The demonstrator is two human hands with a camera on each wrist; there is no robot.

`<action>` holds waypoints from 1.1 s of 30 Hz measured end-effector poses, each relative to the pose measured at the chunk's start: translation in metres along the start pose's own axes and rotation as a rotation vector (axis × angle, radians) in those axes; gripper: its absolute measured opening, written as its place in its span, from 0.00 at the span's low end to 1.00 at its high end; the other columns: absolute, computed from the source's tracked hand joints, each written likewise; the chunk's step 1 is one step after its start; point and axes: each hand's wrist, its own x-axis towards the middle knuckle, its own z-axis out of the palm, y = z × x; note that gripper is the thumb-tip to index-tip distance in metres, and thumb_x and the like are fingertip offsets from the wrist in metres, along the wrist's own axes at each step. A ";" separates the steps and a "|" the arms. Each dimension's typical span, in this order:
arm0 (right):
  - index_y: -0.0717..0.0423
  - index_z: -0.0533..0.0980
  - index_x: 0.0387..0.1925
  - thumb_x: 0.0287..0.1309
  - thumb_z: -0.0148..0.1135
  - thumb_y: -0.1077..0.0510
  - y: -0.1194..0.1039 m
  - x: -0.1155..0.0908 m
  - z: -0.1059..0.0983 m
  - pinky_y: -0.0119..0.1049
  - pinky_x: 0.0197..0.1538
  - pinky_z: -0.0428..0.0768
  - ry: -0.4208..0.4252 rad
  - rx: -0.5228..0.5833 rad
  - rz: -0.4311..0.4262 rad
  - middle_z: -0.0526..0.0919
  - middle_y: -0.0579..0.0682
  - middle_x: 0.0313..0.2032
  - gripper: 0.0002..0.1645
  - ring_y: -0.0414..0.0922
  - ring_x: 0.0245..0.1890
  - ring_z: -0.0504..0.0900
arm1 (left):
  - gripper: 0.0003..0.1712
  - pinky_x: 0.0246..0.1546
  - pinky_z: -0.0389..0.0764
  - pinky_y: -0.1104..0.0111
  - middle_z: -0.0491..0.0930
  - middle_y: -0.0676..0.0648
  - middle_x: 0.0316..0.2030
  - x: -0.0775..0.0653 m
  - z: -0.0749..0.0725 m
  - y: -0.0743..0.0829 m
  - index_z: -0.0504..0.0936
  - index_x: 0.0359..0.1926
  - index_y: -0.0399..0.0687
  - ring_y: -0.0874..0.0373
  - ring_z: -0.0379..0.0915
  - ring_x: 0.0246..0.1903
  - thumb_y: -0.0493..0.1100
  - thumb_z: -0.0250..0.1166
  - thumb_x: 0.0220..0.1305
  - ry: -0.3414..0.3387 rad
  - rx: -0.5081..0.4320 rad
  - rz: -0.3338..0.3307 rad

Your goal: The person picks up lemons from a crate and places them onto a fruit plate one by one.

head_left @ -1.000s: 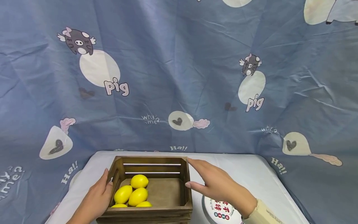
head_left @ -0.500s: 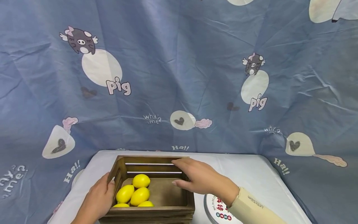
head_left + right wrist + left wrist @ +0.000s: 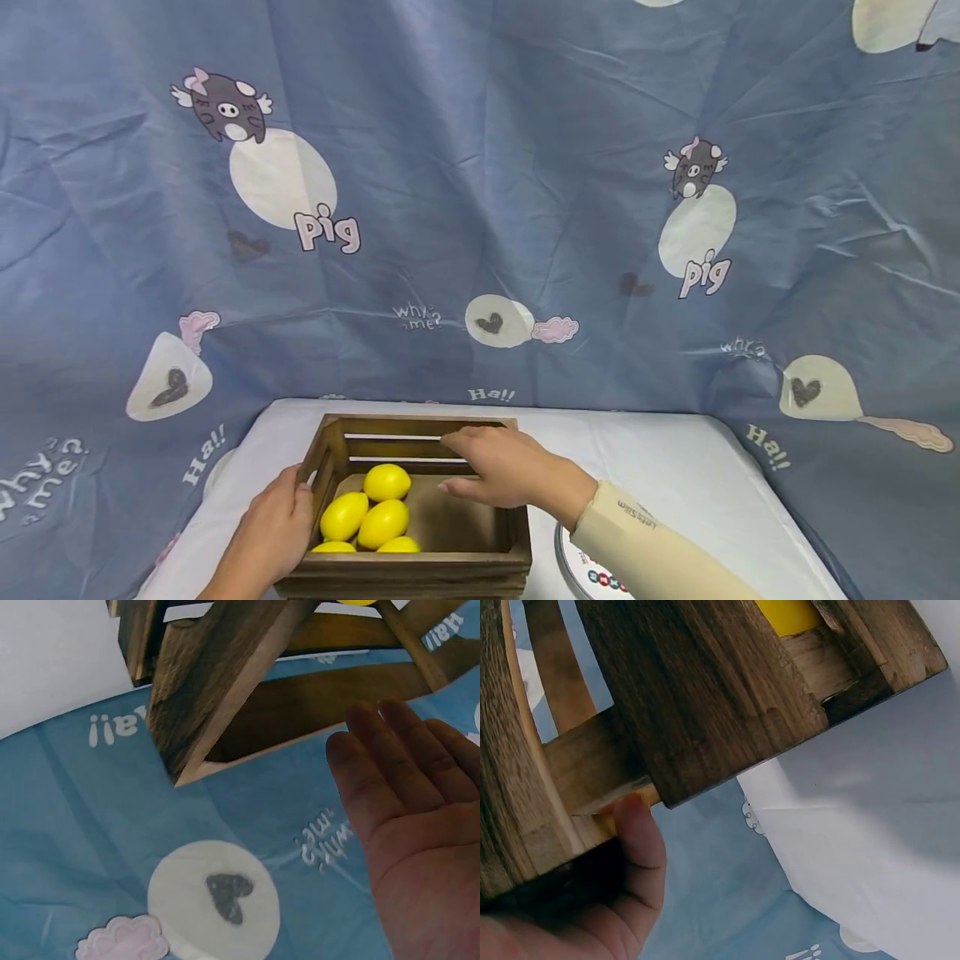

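A brown slatted wooden crate (image 3: 408, 565) stands on the white table, with several yellow lemons (image 3: 383, 524) gathered in its left half. My left hand (image 3: 267, 527) grips the crate's left side. In the left wrist view, the thumb (image 3: 640, 836) bends up against a slat. Over the right half of the crate hovers my right hand (image 3: 501, 465), fingers extended and holding nothing. The right wrist view shows its palm (image 3: 427, 855) and straight fingers above the crate's slats (image 3: 225, 697). The crate's bare floor (image 3: 442, 521) shows below that hand.
A round white lid (image 3: 588, 575) with printed lettering lies right of the crate, partly hidden by the right sleeve (image 3: 645, 533). The white tabletop (image 3: 667, 467) extends to the right. Behind hangs a blue printed cloth (image 3: 420, 208).
My right hand has moved left from the crate's right rim to above its inside. The left hand stays at the left side. The whole head view has shifted slightly.
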 end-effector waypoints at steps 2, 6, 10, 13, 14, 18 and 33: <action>0.53 0.76 0.69 0.71 0.63 0.38 -0.003 0.005 0.001 0.39 0.56 0.82 -0.019 -0.004 -0.005 0.83 0.47 0.61 0.34 0.43 0.56 0.84 | 0.28 0.60 0.71 0.35 0.73 0.21 0.60 -0.001 0.000 0.001 0.65 0.68 0.20 0.24 0.70 0.62 0.39 0.39 0.81 0.017 -0.005 0.008; 0.54 0.77 0.68 0.71 0.64 0.38 -0.012 0.013 0.005 0.38 0.56 0.82 -0.062 -0.011 -0.010 0.83 0.46 0.61 0.34 0.42 0.56 0.84 | 0.27 0.59 0.73 0.35 0.75 0.22 0.59 -0.003 0.003 0.001 0.67 0.68 0.20 0.25 0.72 0.61 0.38 0.39 0.80 0.031 -0.015 0.017; 0.52 0.78 0.66 0.69 0.64 0.36 -0.021 0.021 0.012 0.37 0.55 0.82 -0.105 -0.043 -0.018 0.84 0.44 0.59 0.34 0.40 0.54 0.84 | 0.26 0.59 0.73 0.36 0.77 0.24 0.59 -0.003 0.005 0.000 0.68 0.67 0.22 0.28 0.74 0.60 0.38 0.40 0.80 0.031 -0.025 0.012; 0.51 0.80 0.64 0.68 0.65 0.34 -0.027 0.027 0.015 0.36 0.52 0.83 -0.126 -0.079 -0.027 0.85 0.42 0.55 0.34 0.39 0.52 0.85 | 0.26 0.59 0.73 0.36 0.76 0.25 0.60 -0.002 0.005 -0.001 0.68 0.68 0.23 0.28 0.73 0.61 0.38 0.40 0.80 0.025 -0.030 -0.001; 0.51 0.80 0.63 0.67 0.66 0.33 -0.028 0.029 0.016 0.36 0.52 0.83 -0.130 -0.086 -0.032 0.86 0.42 0.54 0.34 0.39 0.51 0.85 | 0.27 0.59 0.72 0.36 0.76 0.24 0.60 -0.002 0.005 -0.002 0.67 0.69 0.23 0.28 0.73 0.61 0.39 0.40 0.80 0.020 -0.029 -0.009; 0.50 0.80 0.62 0.63 0.70 0.33 -0.030 0.038 0.015 0.36 0.50 0.84 -0.140 -0.075 -0.025 0.86 0.41 0.53 0.35 0.39 0.49 0.86 | 0.28 0.59 0.72 0.35 0.75 0.24 0.61 0.000 0.003 -0.003 0.67 0.69 0.23 0.27 0.72 0.62 0.40 0.40 0.80 0.009 -0.021 -0.034; 0.42 0.80 0.66 0.55 0.79 0.38 -0.046 0.059 0.033 0.35 0.53 0.82 -0.347 0.041 0.010 0.86 0.37 0.53 0.38 0.37 0.50 0.84 | 0.28 0.57 0.74 0.35 0.76 0.24 0.60 -0.004 0.002 -0.006 0.69 0.68 0.23 0.26 0.74 0.59 0.40 0.40 0.81 0.057 -0.022 -0.006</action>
